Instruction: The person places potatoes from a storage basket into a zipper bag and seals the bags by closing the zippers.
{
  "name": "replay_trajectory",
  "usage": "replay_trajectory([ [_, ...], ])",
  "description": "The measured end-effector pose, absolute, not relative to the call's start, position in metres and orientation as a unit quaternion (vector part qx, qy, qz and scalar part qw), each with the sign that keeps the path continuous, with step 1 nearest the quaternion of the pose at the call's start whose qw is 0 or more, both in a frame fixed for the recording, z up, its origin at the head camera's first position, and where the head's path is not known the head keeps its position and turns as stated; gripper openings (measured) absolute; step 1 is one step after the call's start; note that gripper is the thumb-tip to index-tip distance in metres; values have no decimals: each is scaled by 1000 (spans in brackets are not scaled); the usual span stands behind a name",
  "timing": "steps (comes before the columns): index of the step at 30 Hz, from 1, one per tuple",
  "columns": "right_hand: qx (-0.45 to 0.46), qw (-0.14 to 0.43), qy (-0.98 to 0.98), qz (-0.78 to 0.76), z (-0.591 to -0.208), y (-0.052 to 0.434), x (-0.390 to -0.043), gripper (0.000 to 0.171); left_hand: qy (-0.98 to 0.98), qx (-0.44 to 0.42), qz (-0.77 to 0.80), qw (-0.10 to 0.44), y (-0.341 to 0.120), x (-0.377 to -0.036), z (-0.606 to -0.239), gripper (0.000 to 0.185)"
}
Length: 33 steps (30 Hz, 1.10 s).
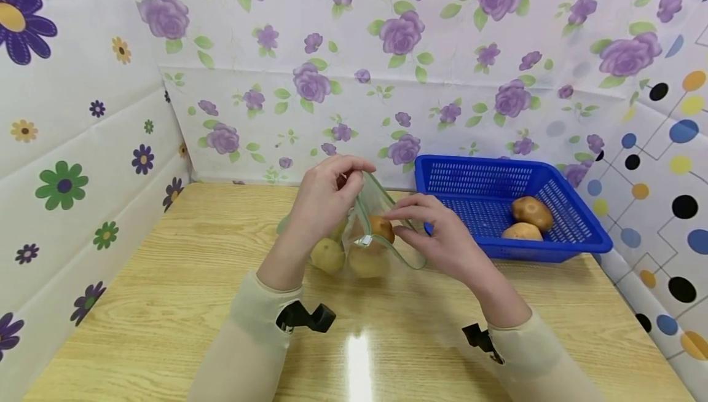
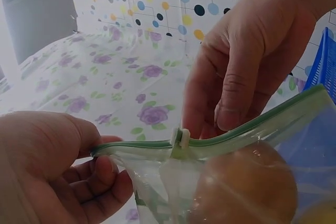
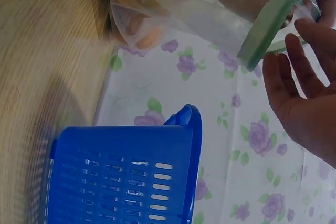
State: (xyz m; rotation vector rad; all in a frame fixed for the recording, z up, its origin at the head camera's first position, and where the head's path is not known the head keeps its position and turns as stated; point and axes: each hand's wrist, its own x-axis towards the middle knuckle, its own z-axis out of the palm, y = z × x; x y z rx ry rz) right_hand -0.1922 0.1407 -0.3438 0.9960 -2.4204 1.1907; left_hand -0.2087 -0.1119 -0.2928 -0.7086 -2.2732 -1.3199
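We are pinching the bag (image 2: 220, 177) with our left hand (image 1: 323, 196); right hand (image 1: 439, 236) is touching it, fingers straight; only overhead are we seeing basket (image 1: 581, 242) potatoes (image 1: 531, 211).

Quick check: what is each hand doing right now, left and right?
Left hand: pinches the green zip edge of the clear bag of potatoes.
Right hand: fingers straight, touching the bag's zip edge, no grip.

Bright, even light with overhead glare on the table (image 1: 359, 359); wide-angle bending at edges, wrist views softly blurred.

Five potatoes (image 1: 532, 211), one bag (image 1: 369, 230), one basket (image 1: 575, 243).
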Motion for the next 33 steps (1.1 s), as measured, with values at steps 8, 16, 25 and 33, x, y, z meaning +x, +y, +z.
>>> replay_trajectory([
  [8,231,83,-880,407,-344,142,-198,51,-809,-242,-486,225,-111,-209,-291,31],
  [16,195,59,-907,369,-336,141,-220,42,-803,-226,-495,241,-115,-209,-290,31],
  [25,163,114,-912,359,-312,150,-246,43,-799,-240,-497,241,-119,-208,-287,29],
  [33,145,152,-906,368,-302,148,-259,42,-833,-252,-449,200,-118,-206,-287,30],
])
